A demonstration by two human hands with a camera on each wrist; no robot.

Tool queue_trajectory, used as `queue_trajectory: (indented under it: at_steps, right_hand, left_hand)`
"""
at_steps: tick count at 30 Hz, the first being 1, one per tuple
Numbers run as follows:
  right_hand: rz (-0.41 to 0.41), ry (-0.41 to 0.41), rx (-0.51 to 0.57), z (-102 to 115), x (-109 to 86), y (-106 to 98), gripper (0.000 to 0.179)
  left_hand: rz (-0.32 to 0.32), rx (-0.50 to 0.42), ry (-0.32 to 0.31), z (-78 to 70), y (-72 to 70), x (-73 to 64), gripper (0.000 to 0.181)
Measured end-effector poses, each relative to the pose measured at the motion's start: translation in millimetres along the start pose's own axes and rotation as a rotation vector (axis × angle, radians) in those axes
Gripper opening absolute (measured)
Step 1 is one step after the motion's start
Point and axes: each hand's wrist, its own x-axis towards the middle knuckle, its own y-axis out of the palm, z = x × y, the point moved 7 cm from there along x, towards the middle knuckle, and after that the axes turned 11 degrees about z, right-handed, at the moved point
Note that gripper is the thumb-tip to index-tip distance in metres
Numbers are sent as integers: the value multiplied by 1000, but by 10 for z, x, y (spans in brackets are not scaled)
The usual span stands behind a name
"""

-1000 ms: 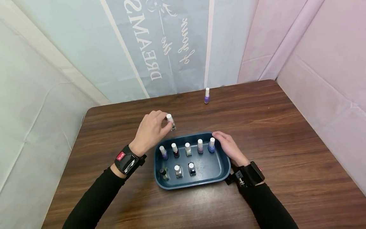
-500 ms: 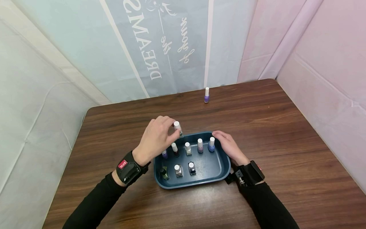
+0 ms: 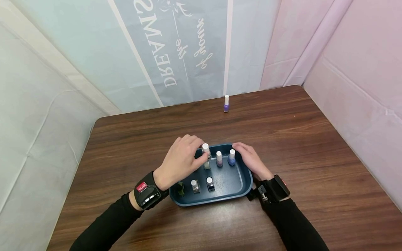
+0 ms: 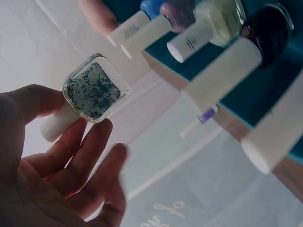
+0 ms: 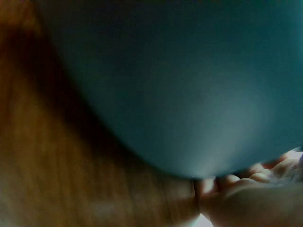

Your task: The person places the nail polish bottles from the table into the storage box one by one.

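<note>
My left hand (image 3: pixel 183 162) pinches a nail polish bottle (image 4: pixel 94 90) with a white cap, clear glass and dark speckles. In the head view it hangs over the back row of a blue tray (image 3: pixel 207 201). The left wrist view shows the cap between thumb and fingers, with the bottle's base toward the camera. My right hand (image 3: pixel 252 161) rests against the tray's far right corner, its fingertips touching the rim. Inside the tray stand a pale bottle (image 3: pixel 206 165), a mauve one (image 3: pixel 219 159) and a blue one (image 3: pixel 231 158). My left hand hides the bottles at the back left.
Nearer the tray's front are a green bottle (image 3: pixel 180 188), a silvery one (image 3: pixel 195 186) and a dark one (image 3: pixel 210 184). A purple polish bottle (image 3: pixel 226 104) stands at the back of the wooden table (image 3: pixel 282 129). A printed curtain (image 3: pixel 194 52) hangs behind.
My left hand has carried the speckled bottle right and toward the front, from beyond the tray to over its back row. The right hand has stayed at the tray's corner.
</note>
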Motion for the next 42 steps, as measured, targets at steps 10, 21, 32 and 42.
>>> queue_trajectory:
  at_steps: [10,21,32,42]
  right_hand:
    - [-9,-4,0,-10,3,-16,53]
    - [1,-1,18,-30,2,-11,53]
    - [13,9,30,-28,-15,-10,53]
    - [0,-5,31,-7,8,-5,51]
  left_hand:
    - [29,-25,65,-178,103,13,15]
    - [128,1,65,-297,249,18,18]
    - [212,-7,77,-390,407,42,19]
    - [272,-24,55,-387,567,52,21]
